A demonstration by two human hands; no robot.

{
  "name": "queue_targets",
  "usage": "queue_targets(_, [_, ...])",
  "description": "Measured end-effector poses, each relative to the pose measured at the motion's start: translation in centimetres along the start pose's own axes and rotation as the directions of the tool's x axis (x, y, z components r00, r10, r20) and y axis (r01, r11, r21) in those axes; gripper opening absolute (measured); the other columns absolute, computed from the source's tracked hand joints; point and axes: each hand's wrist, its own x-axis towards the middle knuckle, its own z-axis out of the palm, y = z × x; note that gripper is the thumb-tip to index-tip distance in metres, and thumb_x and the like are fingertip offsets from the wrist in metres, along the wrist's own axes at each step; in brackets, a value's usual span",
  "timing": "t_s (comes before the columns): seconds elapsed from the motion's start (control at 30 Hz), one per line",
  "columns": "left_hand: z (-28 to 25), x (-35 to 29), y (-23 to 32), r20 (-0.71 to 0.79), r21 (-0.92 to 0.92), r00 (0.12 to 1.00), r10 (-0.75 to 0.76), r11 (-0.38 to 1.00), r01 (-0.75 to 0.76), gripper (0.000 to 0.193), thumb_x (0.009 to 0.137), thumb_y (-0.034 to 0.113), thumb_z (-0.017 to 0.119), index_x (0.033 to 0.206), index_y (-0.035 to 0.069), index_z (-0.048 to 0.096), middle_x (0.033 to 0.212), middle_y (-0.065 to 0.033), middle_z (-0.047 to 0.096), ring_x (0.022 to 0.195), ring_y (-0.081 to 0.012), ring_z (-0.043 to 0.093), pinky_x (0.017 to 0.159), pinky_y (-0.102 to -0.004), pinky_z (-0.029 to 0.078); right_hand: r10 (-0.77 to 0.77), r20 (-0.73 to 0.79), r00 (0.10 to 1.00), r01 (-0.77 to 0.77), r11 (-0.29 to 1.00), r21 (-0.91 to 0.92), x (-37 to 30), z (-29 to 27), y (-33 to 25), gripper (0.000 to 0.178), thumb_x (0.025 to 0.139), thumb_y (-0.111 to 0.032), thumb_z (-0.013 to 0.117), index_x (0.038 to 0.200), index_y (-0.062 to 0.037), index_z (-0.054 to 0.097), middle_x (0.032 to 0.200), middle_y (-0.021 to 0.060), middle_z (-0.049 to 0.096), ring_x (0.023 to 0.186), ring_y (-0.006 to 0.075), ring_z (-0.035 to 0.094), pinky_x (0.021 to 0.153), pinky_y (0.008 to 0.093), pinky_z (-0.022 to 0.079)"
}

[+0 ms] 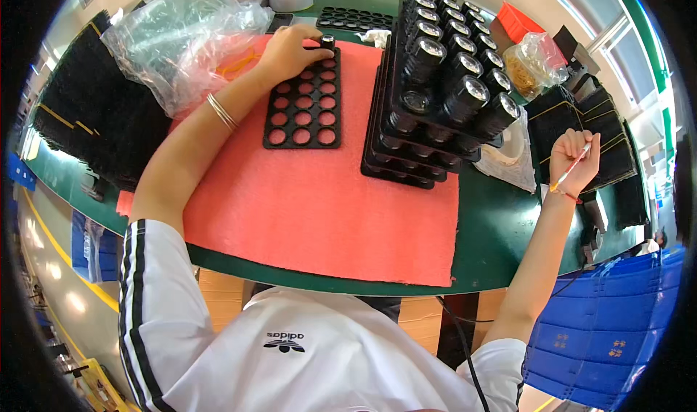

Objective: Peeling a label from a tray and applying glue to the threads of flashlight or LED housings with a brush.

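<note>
**A:** I'm watching from far away. Start on the left for me. What is there?

**B:** A crinkly clear plastic bag lies at the far left of the table, just past the pink mat. I think it sits there so it is easy to reach.

**A:** And the left hand?

**B:** It rests at the top edge of the black tray with round holes. Its fingers are curled around a small black cylinder. The cylinder stands at the top right corner of that tray, in or just over a hole; I cannot tell which. The grip looks soft, fingers bent, not squeezed tight.

**A:** Why is the tray flat on the mat?

**B:** I guess the soft mat keeps it from sliding. The other holes that I can see are empty.

**A:** Next to the right?

**B:** A stack of black trays, leaning a bit. The top one is full of black lens parts with shiny glass tops, all standing up. The holes hold each one apart so they don't bump.

**A:** And further right?

**B:** A small bag of yellow bits and a red bin at the back. Then the right hand, lifted over the table edge, well apart from the trays. It is closed around a thin stick, like a pen.

**A:** Held tight?

**B:** Fingers wrapped snug round it, tip pointing down toward the wrist.
</note>
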Motion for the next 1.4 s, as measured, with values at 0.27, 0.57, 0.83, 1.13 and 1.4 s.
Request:
queue_targets(0.27, [-0.2,0.2,1.3,0.179,-0.098,0.969,-0.170,0.977,0.190,0.039,0.070,0.034,0.068,0.090,0.002,0.064,0.088,-0.0143,0.063,0.085,-0.0273,0.060,0.077,-0.0336,0.044,-0.028,-0.033,0.999,0.026,0.998,-0.050,-0.2,0.1,0.2,0.025,0.089,-0.018,0.047,0.069,-0.0023,0.048,0.050,-0.0023,0.028,0.048,0.0082,0.024,0.044,0.0221,0.022])
queue_targets(0.57, [-3.9,1.9,4.9,0.089,-0.379,0.994,0.068,0.925,-0.029,0.038,0.078,0.017,0.056,0.112,0.001,0.051,0.103,-0.0105,0.056,0.086,-0.0153,0.056,0.079,-0.0260,0.043,-0.141,-0.118,0.983,0.128,0.985,-0.118,-0.2,-0.8,-0.9,0.025,0.088,-0.021,0.048,0.070,-0.0042,0.048,0.049,-0.0028,0.027,0.048,0.0084,0.025,0.045,0.0222,0.022])
queue_targets(0.83, [-9.9,-1.0,17.0,0.046,-0.343,0.990,0.137,0.933,-0.113,0.024,0.077,0.017,0.063,0.093,0.001,0.056,0.082,0.0010,0.054,0.077,-0.0070,0.047,0.072,-0.0220,0.038,-0.797,0.052,0.602,0.459,0.292,-0.839,-0.8,1.6,-0.7,0.039,0.091,-0.032,0.041,0.071,-0.0015,0.053,0.063,0.0045,0.048,0.054,0.0125,0.045,0.051,0.0278,0.041])
queue_targets(1.13, [-9.2,-1.1,17.3,0.091,-0.368,0.988,0.122,0.926,-0.081,0.019,0.074,0.015,0.067,0.079,0.001,0.055,0.071,0.0024,0.048,0.070,-0.0064,0.043,0.067,-0.0204,0.036,-0.594,0.484,0.643,0.506,-0.144,-0.850,-2.8,4.3,3.1,0.035,0.093,-0.025,0.039,0.071,-0.0015,0.053,0.062,0.0034,0.051,0.051,0.0072,0.045,0.047,0.0203,0.035])
queue_targets(1.4, [-9.9,-2.6,16.7,-0.056,-0.591,0.977,0.204,0.782,-0.197,0.033,0.076,0.013,0.060,0.104,-0.003,0.052,0.090,-0.0044,0.054,0.077,-0.0092,0.048,0.070,-0.0225,0.039,-0.561,0.412,0.718,0.487,-0.018,-0.873,-2.3,3.7,3.5,0.035,0.093,-0.024,0.040,0.068,-0.0026,0.051,0.060,0.0018,0.049,0.051,0.0057,0.042,0.047,0.0198,0.033])
